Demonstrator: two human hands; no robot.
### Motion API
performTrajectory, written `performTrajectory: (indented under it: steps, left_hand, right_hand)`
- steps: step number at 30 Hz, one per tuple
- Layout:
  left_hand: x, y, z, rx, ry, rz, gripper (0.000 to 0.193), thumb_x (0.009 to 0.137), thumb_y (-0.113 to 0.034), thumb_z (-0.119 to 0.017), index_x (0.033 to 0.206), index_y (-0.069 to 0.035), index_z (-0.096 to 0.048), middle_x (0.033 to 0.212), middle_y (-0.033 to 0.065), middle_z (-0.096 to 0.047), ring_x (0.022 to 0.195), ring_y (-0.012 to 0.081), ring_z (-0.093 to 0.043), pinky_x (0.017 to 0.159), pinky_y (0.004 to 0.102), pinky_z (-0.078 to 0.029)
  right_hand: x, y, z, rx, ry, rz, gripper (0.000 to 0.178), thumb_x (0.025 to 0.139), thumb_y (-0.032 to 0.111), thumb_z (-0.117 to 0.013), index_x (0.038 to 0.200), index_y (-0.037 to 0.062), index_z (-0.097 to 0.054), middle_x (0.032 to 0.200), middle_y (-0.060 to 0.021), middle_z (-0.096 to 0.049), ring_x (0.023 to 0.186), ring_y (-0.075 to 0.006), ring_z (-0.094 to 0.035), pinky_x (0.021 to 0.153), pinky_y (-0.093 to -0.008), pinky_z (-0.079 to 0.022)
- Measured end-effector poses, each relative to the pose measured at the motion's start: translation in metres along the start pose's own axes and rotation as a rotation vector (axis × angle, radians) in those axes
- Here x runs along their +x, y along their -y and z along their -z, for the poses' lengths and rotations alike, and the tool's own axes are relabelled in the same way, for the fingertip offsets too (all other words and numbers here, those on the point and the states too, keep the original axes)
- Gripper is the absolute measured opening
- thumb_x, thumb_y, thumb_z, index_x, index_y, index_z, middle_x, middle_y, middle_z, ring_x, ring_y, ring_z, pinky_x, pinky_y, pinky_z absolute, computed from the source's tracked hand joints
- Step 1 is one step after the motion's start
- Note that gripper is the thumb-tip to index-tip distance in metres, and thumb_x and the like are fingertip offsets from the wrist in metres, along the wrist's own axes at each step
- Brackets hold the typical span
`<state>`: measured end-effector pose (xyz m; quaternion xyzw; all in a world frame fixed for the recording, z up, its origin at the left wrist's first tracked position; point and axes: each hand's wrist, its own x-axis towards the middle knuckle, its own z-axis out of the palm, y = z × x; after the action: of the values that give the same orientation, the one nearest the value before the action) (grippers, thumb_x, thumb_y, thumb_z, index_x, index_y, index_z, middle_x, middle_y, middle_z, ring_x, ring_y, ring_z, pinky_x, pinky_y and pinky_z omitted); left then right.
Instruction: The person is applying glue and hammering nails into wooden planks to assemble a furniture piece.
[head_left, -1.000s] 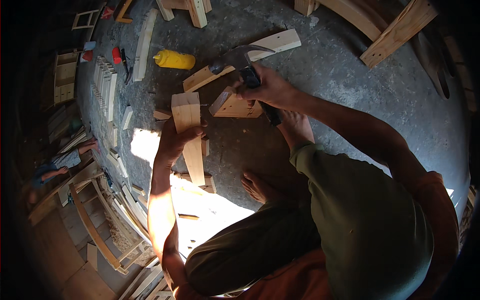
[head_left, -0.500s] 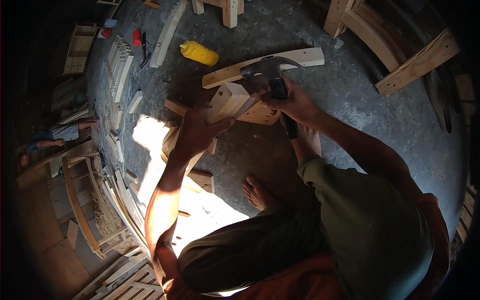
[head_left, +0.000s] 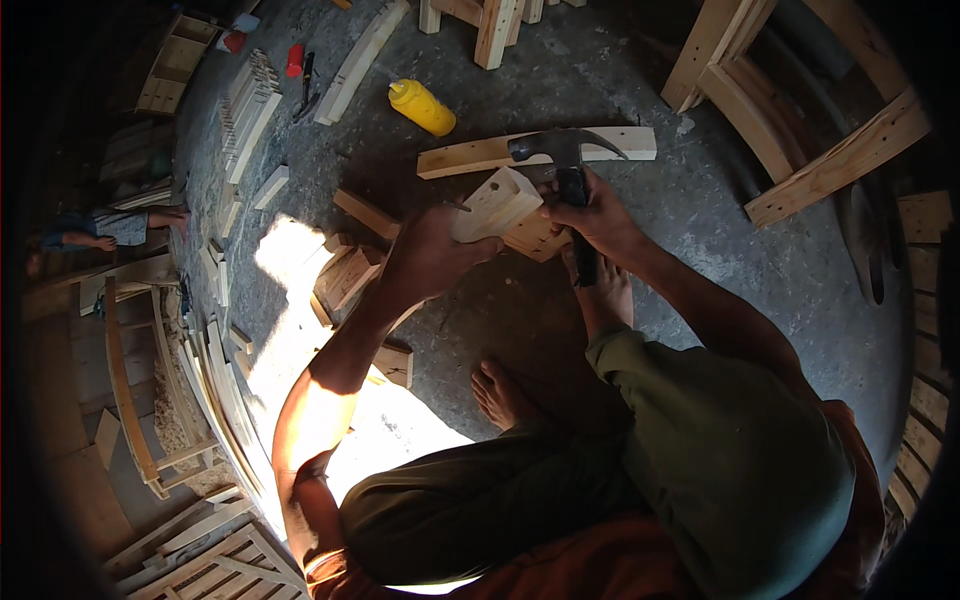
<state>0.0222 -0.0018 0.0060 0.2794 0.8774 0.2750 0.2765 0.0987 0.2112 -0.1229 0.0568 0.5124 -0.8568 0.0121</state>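
Above concrete floor (head_left: 715, 245), left hand (head_left: 430, 252) clamped on wooden block (head_left: 496, 206), right hand (head_left: 604, 218) gripping hammer (head_left: 571, 182)

The bare left hand (head_left: 432, 252) hides part of the pale, squared wooden block (head_left: 496, 206); the thin dark sliver (head_left: 459, 207) there is too small to identify. The bare right hand (head_left: 600, 217) covers part of the black-handled steel claw hammer (head_left: 565, 150). The top edge cuts off the pale, angular wooden frame (head_left: 840, 160).

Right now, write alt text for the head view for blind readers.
A person's left hand holds a wooden block; the right hand grips a claw hammer. Beyond them, a yellow bottle lies on the grey floor among wooden pieces.
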Motion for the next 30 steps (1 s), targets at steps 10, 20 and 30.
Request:
performTrajectory:
  steps: [10,20,30]
  left_hand:
    - [0.008,0.004,0.018,-0.022,0.067,0.001,0.030,0.080,-0.020,-0.078,0.102,0.000,-0.071,0.081,0.0143,-0.072,0.075,0.0218,-0.071,0.073,0.0355,-0.053]
    - [0.017,0.007,0.020,-0.018,0.167,0.067,0.032,0.082,-0.018,-0.078,0.106,0.002,-0.070,0.083,0.0112,-0.071,0.076,0.0169,-0.067,0.074,0.0353,-0.052]
    - [0.033,0.008,0.018,0.025,0.182,0.169,0.043,0.084,-0.022,-0.079,0.116,0.003,-0.066,0.100,0.0097,-0.070,0.089,0.0156,-0.065,0.084,0.0337,-0.051]
  right_hand:
    - [0.000,0.003,0.000,-0.032,-0.012,-0.033,0.041,0.084,0.006,-0.075,0.118,0.0000,-0.052,0.104,-0.0074,-0.064,0.084,-0.0129,-0.064,0.069,-0.0297,-0.056]
    - [0.004,0.002,-0.002,-0.042,-0.031,-0.022,0.036,0.084,0.006,-0.075,0.113,-0.0005,-0.054,0.097,-0.0081,-0.064,0.075,-0.0129,-0.064,0.068,-0.0293,-0.055]
    - [0.013,0.002,-0.004,-0.045,-0.032,-0.008,0.035,0.086,0.008,-0.073,0.115,0.0002,-0.056,0.102,-0.0066,-0.067,0.081,-0.0117,-0.063,0.071,-0.0298,-0.055]
